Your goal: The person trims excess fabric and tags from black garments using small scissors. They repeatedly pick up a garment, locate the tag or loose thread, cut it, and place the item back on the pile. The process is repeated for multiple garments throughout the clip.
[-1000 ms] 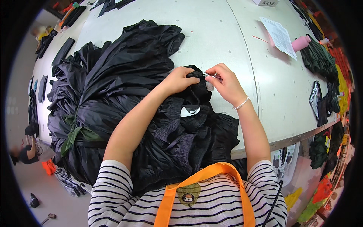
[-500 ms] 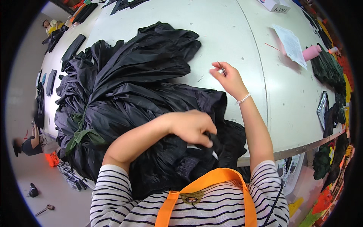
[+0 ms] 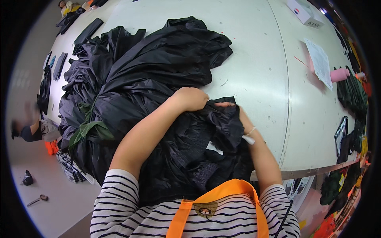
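Note:
A large heap of shiny black garments (image 3: 158, 59) covers the table's near left side and reaches my body. My left hand (image 3: 192, 98) is closed on the edge of one black garment (image 3: 222, 127), which has gathered elastic parts and white labels (image 3: 214, 148). My right hand (image 3: 227, 104) is at the far side of the same piece. The cloth covers most of that hand; only a few bent fingers show, and what they hold is hidden. A beaded bracelet (image 3: 251, 130) circles my right wrist, with a white tag (image 3: 249, 139) beside it.
A dark green strip (image 3: 89, 129) ties part of the heap. Right on the white table (image 3: 262, 79) are a paper sheet (image 3: 318, 61), a pink thread cone (image 3: 339, 74), a white box (image 3: 304, 12) and dark cloth (image 3: 351, 95). Other people (image 3: 31, 131) are at the left.
My right hand, which held a small metal tool out over the table, has come in behind the black garment. My left hand has moved up and away from me, lifting the garment's edge.

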`<state>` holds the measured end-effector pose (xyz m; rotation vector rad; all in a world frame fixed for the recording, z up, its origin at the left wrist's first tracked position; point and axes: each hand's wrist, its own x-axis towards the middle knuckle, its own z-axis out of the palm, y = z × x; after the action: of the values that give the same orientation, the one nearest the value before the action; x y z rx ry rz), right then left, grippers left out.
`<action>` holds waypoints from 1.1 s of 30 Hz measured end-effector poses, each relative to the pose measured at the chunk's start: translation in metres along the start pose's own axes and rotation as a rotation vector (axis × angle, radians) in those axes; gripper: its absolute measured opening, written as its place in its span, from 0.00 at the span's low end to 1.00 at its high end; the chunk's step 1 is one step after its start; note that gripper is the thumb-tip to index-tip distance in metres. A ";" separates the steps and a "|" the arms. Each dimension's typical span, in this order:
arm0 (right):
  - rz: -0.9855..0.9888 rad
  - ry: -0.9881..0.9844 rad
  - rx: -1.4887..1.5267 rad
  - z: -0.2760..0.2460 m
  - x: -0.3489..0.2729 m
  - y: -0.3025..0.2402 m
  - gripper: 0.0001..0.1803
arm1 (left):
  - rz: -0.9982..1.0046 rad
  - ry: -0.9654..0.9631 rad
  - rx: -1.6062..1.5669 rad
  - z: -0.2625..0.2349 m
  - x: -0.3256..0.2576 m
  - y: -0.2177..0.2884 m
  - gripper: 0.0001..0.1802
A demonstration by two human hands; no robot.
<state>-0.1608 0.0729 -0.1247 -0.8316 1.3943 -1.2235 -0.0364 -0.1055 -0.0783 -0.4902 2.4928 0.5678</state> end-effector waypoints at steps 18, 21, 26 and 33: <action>0.587 -0.133 -0.089 0.004 0.201 -0.043 0.25 | 0.021 -0.065 0.278 0.028 0.027 0.025 0.15; -0.214 0.255 0.274 0.009 0.176 -0.071 0.23 | 0.069 0.025 0.293 0.044 0.041 0.009 0.15; -0.671 0.006 -0.386 0.026 0.070 -0.142 0.28 | 0.134 0.349 0.088 0.030 0.028 0.011 0.21; -0.682 0.155 -0.629 0.027 -0.024 -0.079 0.13 | 0.163 0.326 -0.041 -0.012 -0.112 0.053 0.13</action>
<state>-0.1401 0.0702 -0.0399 -1.7871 1.7215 -1.3725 0.0237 -0.0415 0.0098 -0.4254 2.8565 0.6466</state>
